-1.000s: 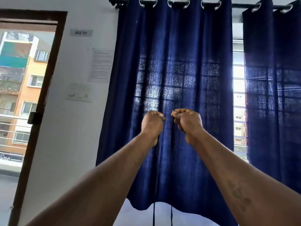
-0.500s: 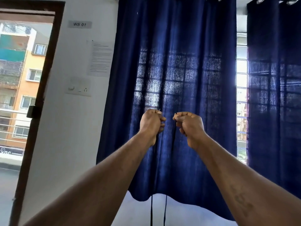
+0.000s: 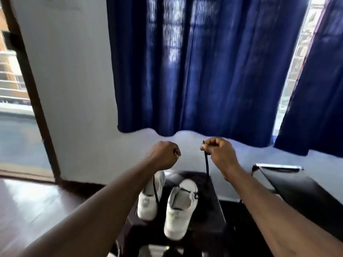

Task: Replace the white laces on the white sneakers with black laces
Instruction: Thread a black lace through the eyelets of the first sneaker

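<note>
"When the two hands were held up, what did the fingers do?"

"The right hand (image 3: 220, 154) pinched one end of the black lace (image 3: 206, 164) with thumb and finger, and the tip poked out on top. The left hand (image 3: 163, 154) was curled in a fist round the other end. Both strands ran down to the white sneakers (image 3: 178, 214) on the dark stool (image 3: 211, 210)."

"What could have gone wrong?"

"I think one hard tug could make one end long and the other short. It could also drag a shoe off the stool, because the stool looked small. An end could slip out of the pinch too."

"Was there any writing?"

"None I could read. The picture was blurry, and no brand showed on the shoes."
</note>
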